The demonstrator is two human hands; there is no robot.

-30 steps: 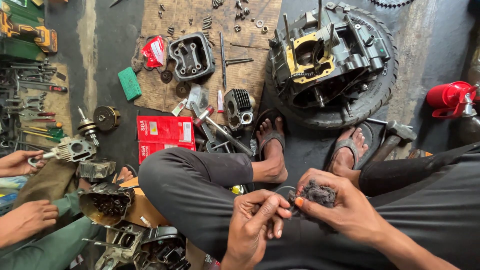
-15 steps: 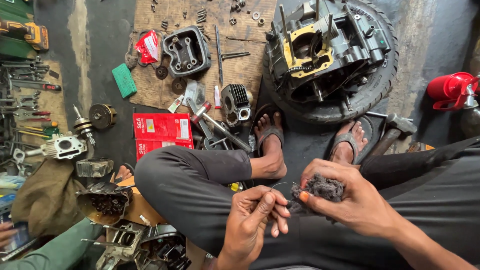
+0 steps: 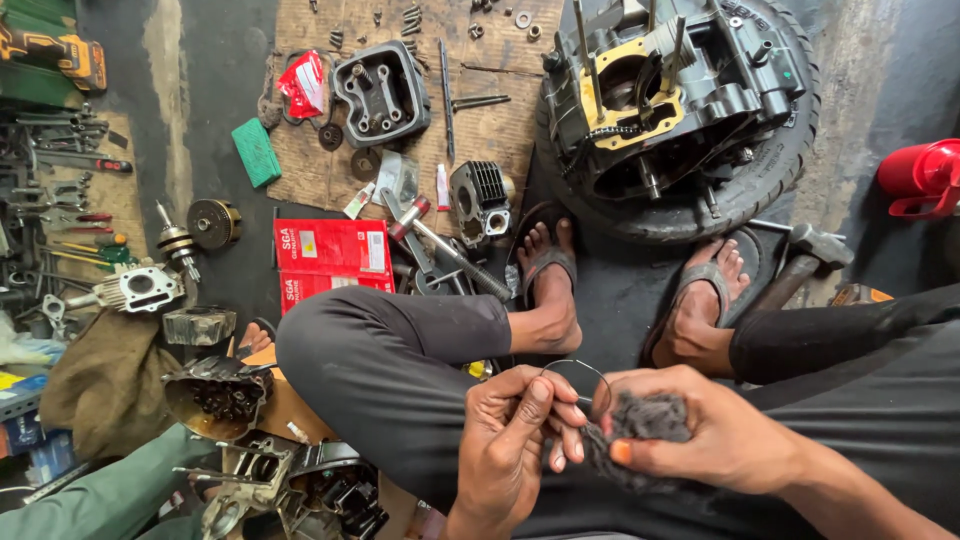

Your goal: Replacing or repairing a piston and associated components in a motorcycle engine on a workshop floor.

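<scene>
1. Person sits on the floor [image 3: 620,300] w/ knees bent, dark trousers, feet in sandals; view looks down at both hands in the lap.
2. Left hand [image 3: 515,440] is closed, fingertips pinching a thin metal ring [image 3: 578,385], which stands up between the two hands.
3. Right hand [image 3: 700,430] is closed around a wad of grey steel wool [image 3: 640,420], thumb on top; the wool is pressed against the ring's lower right edge.
4. Ring & wool sit low centre, above the person's thighs, just in front of the feet.
5. Beyond the feet: an open engine crankcase [image 3: 660,90] resting inside a black tyre [image 3: 770,180].
6. Left of that, a sheet of cardboard [image 3: 500,120] w/ a dark cylinder head cover [image 3: 382,92], a finned cylinder block [image 3: 480,200], bolts & small parts.
7. Red box [image 3: 330,255] lies near the left knee; green pad [image 3: 256,152] sits further up-left.
8. Far left: spanners & screwdrivers laid in rows [image 3: 60,200]; crankshaft [image 3: 195,232] nearby.
9. Bottom left: another person's green sleeve [image 3: 100,500] next to more engine parts.
10. Red container [image 3: 920,175] at right edge.
</scene>
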